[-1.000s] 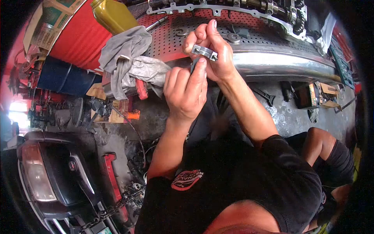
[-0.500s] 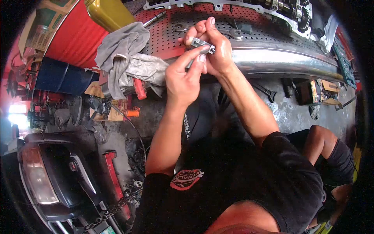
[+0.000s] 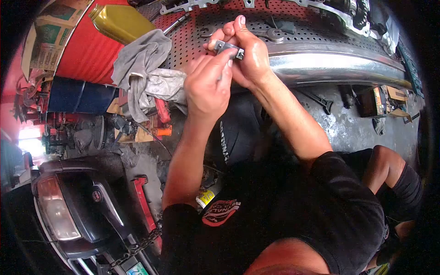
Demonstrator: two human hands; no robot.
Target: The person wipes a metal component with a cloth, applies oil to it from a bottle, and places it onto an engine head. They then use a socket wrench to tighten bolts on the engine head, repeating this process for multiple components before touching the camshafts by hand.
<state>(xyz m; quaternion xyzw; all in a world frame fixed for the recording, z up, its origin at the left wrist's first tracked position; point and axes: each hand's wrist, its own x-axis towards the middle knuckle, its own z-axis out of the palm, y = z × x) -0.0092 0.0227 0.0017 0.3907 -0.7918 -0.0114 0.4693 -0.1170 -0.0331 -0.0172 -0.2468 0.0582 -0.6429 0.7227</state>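
the work in hand looks like close handling of a small metal cap (image 3: 228, 47): one hand presents it while the other works at its underside, so i judge this a cleaning or checking step rather than a fitting one.

the right hand (image 3: 250, 62) has the cap pinched between thumb and raised fingertips, fingers closed firmly on its far side, and holds it in the air just above the near edge of the red perforated worktop (image 3: 192, 39). the left hand (image 3: 206, 87) is curled nearly closed, knuckles towards the camera, with its fingertips (image 3: 228, 62) pressed up against the lower face of the cap (whether something thin is pinched inside that curl i cannot tell, since the fingers hide it).

both forearms rise from the body and meet at the cap, wrists bent inwards, the right arm crossing in from the side and the left coming almost straight up.

any further move on the cap calls, i think, for the right pinch to hold firm, since the piece is small and smooth and is not resting on anything.

just left of the hands a grey rag (image 3: 142, 68) lies bunched over the worktop's edge. a yellow bottle (image 3: 119, 20) lies beyond it, a wrench (image 3: 272, 33) rests on the perforated surface behind the hands, and the nose of a dark car (image 3: 78, 201) shows low on the left.
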